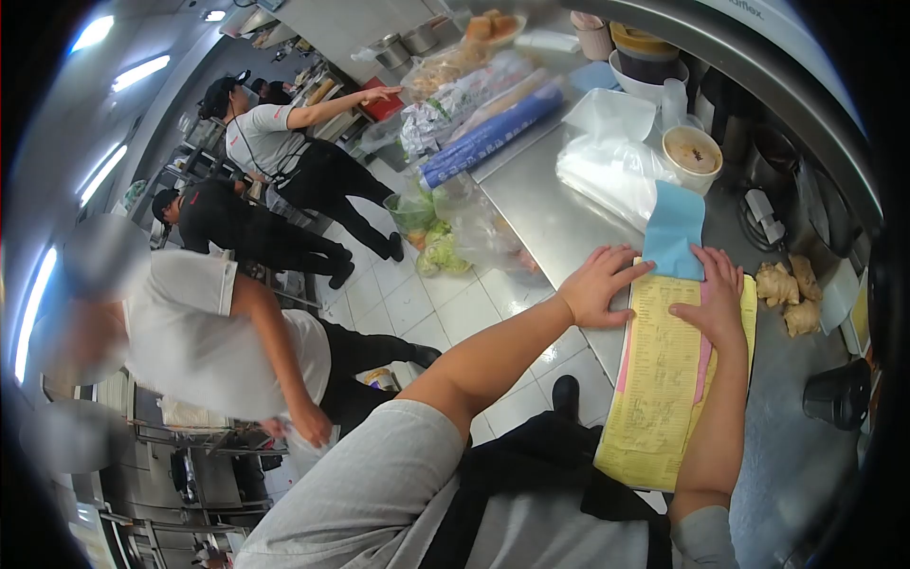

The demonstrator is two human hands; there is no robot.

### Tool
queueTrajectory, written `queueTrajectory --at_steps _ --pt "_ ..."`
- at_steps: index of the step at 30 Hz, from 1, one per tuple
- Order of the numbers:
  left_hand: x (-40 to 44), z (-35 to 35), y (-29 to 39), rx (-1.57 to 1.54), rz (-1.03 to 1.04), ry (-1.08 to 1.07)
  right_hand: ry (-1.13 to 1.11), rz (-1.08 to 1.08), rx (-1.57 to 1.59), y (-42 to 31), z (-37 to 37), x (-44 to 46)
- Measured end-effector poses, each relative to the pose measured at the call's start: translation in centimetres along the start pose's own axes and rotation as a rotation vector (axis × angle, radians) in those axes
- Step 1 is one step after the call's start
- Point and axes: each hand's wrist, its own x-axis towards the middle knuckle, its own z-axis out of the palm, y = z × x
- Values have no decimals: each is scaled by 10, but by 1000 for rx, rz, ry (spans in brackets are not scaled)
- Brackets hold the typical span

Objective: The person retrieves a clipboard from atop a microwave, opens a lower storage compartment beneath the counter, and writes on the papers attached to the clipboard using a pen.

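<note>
Yellow sheets, with a blue sheet at their 12 o'clock end, lie at the edge of a steel counter. The left hand (11 o'clock) and right hand (1 o'clock) rest on them, fingers spread. Clockwise from the sheets: 12, a tub with brownish contents, unidentifiable; 3, a black cup, contents indiscernible; 10, a clear bag beside green leafy vegetables.

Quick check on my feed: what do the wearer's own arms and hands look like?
Left hand and right hand are bare; no glove, watch or bracelet shows. Both forearms are uncovered, with plain, short light grey sleeves above. No cables or markings show on either arm.
</note>
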Motion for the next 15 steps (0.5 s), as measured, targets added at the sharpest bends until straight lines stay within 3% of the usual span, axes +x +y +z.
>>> queueTrajectory --at_steps 15 --pt "1 0 0 9 6 -15 0 5 12 -2 -2 -1"
